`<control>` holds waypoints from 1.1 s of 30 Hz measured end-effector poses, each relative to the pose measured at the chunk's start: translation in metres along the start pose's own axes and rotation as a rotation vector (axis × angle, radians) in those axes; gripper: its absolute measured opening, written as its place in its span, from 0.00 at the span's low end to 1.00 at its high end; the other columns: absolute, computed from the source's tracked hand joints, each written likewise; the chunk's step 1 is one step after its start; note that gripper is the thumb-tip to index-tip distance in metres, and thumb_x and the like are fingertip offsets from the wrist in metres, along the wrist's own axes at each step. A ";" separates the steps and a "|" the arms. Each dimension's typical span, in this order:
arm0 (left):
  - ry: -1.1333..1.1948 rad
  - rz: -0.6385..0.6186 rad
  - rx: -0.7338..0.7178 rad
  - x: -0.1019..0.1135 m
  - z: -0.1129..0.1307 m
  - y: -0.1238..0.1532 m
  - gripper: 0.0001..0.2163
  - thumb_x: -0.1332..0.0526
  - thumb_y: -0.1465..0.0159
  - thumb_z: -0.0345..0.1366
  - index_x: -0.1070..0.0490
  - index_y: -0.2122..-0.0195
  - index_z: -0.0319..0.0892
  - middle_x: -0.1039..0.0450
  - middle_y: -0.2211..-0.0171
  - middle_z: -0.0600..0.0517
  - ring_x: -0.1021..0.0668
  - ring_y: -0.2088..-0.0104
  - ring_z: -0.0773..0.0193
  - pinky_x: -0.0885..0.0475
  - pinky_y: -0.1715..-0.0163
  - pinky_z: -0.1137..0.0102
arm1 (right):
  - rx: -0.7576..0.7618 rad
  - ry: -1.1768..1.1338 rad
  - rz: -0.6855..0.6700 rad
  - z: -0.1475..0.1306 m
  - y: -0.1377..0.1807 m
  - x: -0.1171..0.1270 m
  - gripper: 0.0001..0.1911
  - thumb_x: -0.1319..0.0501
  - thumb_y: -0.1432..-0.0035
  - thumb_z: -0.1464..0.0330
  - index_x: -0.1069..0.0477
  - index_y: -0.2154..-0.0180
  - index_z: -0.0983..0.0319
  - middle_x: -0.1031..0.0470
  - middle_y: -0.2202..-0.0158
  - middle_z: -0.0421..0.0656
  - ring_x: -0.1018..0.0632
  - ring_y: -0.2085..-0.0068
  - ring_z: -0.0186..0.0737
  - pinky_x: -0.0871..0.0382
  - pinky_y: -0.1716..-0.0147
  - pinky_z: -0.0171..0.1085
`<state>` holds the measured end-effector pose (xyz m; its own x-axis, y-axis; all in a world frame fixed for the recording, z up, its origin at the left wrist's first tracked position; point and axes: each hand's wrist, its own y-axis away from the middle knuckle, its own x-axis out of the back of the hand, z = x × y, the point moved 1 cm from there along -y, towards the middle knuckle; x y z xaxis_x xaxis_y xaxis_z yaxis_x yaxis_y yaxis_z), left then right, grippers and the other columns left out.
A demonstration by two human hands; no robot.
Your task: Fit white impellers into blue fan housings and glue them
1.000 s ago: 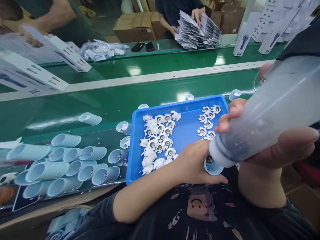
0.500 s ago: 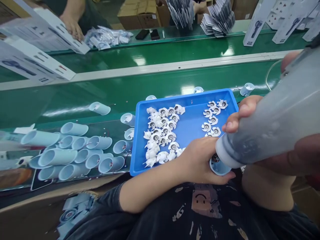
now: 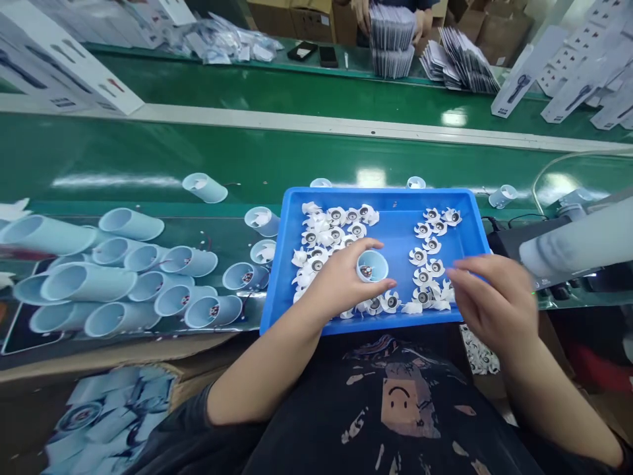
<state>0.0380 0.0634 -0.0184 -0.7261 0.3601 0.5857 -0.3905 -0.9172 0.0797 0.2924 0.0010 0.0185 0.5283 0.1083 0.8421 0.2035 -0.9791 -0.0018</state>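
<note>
My left hand (image 3: 341, 277) is wrapped round a light-blue plastic tube (image 3: 380, 266), mouth up, with a small wired part visible inside. It is over a blue tray (image 3: 273, 284) of white fan impellers (image 3: 335, 235). My right hand (image 3: 497, 297), slightly blurred, is at the tray's right side with its fingers partly stretched, next to a group of white impellers (image 3: 421, 276). I see nothing in its fingers. Right of it, a translucent bottle-shaped tool (image 3: 583, 237) with a white collar lies on its side at the bench.
Several light-blue tubes (image 3: 89, 282) are piled at left; others stand along the tray. A box of blue parts (image 3: 106, 419) is below. A thin hose (image 3: 539, 181) loops at right. Across the green bench (image 3: 237, 155), a co-worker's hands (image 3: 362, 14) hold stacked leaflets near white product boxes (image 3: 527, 76).
My right hand has let go of the bottle-shaped tool, which now lies at right, and has moved to the tray. My left hand has carried the tube left, over the tray. The view has shifted.
</note>
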 end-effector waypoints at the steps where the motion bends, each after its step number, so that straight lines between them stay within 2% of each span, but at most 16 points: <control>1: -0.002 -0.006 -0.010 -0.001 0.002 0.000 0.27 0.31 0.48 0.47 0.32 0.48 0.46 0.27 0.48 0.48 0.23 0.51 0.50 0.28 0.51 0.57 | -0.018 0.084 -0.093 0.006 -0.006 -0.009 0.12 0.45 0.35 0.67 0.26 0.54 0.56 0.28 0.54 0.50 0.28 0.48 0.58 0.32 0.50 0.57; 3: -0.011 -0.013 -0.024 -0.003 0.007 0.001 0.27 0.31 0.47 0.46 0.32 0.48 0.46 0.27 0.47 0.47 0.24 0.49 0.50 0.28 0.50 0.56 | -0.056 0.199 -0.269 0.017 -0.019 -0.024 0.11 0.42 0.41 0.76 0.24 0.60 0.60 0.25 0.58 0.51 0.25 0.54 0.57 0.30 0.53 0.54; 6: -0.012 -0.021 -0.033 -0.003 0.010 0.002 0.26 0.31 0.47 0.47 0.32 0.48 0.46 0.26 0.47 0.47 0.24 0.48 0.49 0.29 0.49 0.56 | -0.044 0.249 -0.476 0.028 -0.034 -0.036 0.09 0.38 0.42 0.77 0.25 0.59 0.63 0.25 0.57 0.47 0.24 0.55 0.48 0.29 0.52 0.47; 8: 0.001 -0.019 -0.039 -0.002 0.009 0.002 0.26 0.31 0.47 0.47 0.32 0.48 0.47 0.27 0.47 0.47 0.24 0.49 0.49 0.28 0.51 0.57 | -0.023 0.253 -0.565 0.029 -0.039 -0.038 0.09 0.39 0.38 0.77 0.26 0.55 0.63 0.27 0.53 0.45 0.26 0.52 0.44 0.31 0.49 0.46; 11: 0.026 0.015 -0.074 -0.003 0.008 0.002 0.25 0.31 0.46 0.46 0.32 0.49 0.47 0.27 0.47 0.47 0.24 0.49 0.50 0.28 0.51 0.57 | -0.025 0.267 -0.609 0.028 -0.039 -0.040 0.09 0.39 0.36 0.76 0.28 0.53 0.64 0.28 0.51 0.45 0.27 0.49 0.43 0.32 0.46 0.47; 14: 0.044 0.030 -0.102 -0.006 0.009 0.004 0.25 0.29 0.47 0.44 0.34 0.50 0.46 0.26 0.48 0.47 0.24 0.49 0.50 0.30 0.49 0.57 | -0.035 0.280 -0.575 0.026 -0.039 -0.045 0.11 0.37 0.39 0.76 0.28 0.53 0.64 0.27 0.53 0.45 0.26 0.52 0.44 0.31 0.48 0.49; 17: 0.075 0.047 -0.098 -0.010 0.007 0.002 0.33 0.27 0.51 0.44 0.38 0.47 0.46 0.27 0.49 0.45 0.23 0.51 0.48 0.28 0.52 0.56 | -0.038 0.236 -0.461 0.023 -0.042 -0.049 0.10 0.37 0.43 0.76 0.27 0.57 0.64 0.26 0.58 0.48 0.24 0.57 0.47 0.30 0.52 0.52; 19: 0.104 0.084 -0.099 -0.010 0.004 0.001 0.35 0.26 0.53 0.44 0.40 0.47 0.45 0.27 0.50 0.44 0.22 0.54 0.49 0.27 0.55 0.56 | -0.019 0.130 -0.348 0.017 -0.042 -0.047 0.10 0.40 0.44 0.73 0.28 0.58 0.63 0.27 0.57 0.51 0.24 0.60 0.50 0.30 0.54 0.53; 21: 0.136 0.138 -0.137 -0.008 0.000 0.003 0.31 0.27 0.52 0.42 0.39 0.50 0.44 0.27 0.52 0.44 0.22 0.55 0.50 0.26 0.56 0.57 | 0.013 -0.050 -0.247 0.008 -0.038 -0.043 0.13 0.42 0.41 0.65 0.30 0.54 0.62 0.28 0.55 0.52 0.24 0.60 0.50 0.29 0.55 0.52; 24: 0.144 0.204 -0.323 0.001 -0.004 0.012 0.24 0.30 0.47 0.39 0.36 0.51 0.44 0.27 0.49 0.44 0.24 0.48 0.51 0.30 0.47 0.55 | 0.034 -0.381 -0.132 -0.007 -0.029 -0.041 0.22 0.51 0.36 0.52 0.38 0.48 0.59 0.29 0.59 0.49 0.24 0.63 0.46 0.26 0.62 0.45; 27: 0.068 0.169 -0.513 0.008 -0.005 0.024 0.26 0.34 0.45 0.35 0.37 0.44 0.46 0.32 0.41 0.43 0.30 0.40 0.51 0.36 0.40 0.53 | 0.013 -0.639 -0.055 -0.018 -0.022 -0.049 0.26 0.56 0.36 0.46 0.42 0.50 0.58 0.31 0.66 0.45 0.26 0.70 0.42 0.27 0.70 0.41; 30: -0.030 0.099 -0.501 0.009 -0.002 0.032 0.30 0.36 0.45 0.34 0.40 0.41 0.45 0.28 0.44 0.44 0.25 0.45 0.51 0.31 0.44 0.55 | 0.007 -0.764 -0.031 -0.029 -0.020 -0.059 0.24 0.52 0.37 0.46 0.39 0.53 0.58 0.33 0.70 0.42 0.29 0.74 0.39 0.29 0.74 0.38; 33: -0.132 0.118 -0.469 0.001 0.002 0.034 0.28 0.35 0.44 0.39 0.39 0.43 0.43 0.25 0.48 0.44 0.22 0.50 0.51 0.27 0.50 0.56 | 0.040 -0.768 -0.003 -0.043 -0.016 -0.058 0.18 0.43 0.39 0.52 0.33 0.55 0.58 0.31 0.67 0.43 0.29 0.71 0.39 0.30 0.71 0.39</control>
<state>0.0247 0.0321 -0.0131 -0.7149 0.2059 0.6682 -0.5440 -0.7642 -0.3465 0.2228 0.0034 -0.0075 0.9490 0.2142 0.2313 0.2275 -0.9732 -0.0322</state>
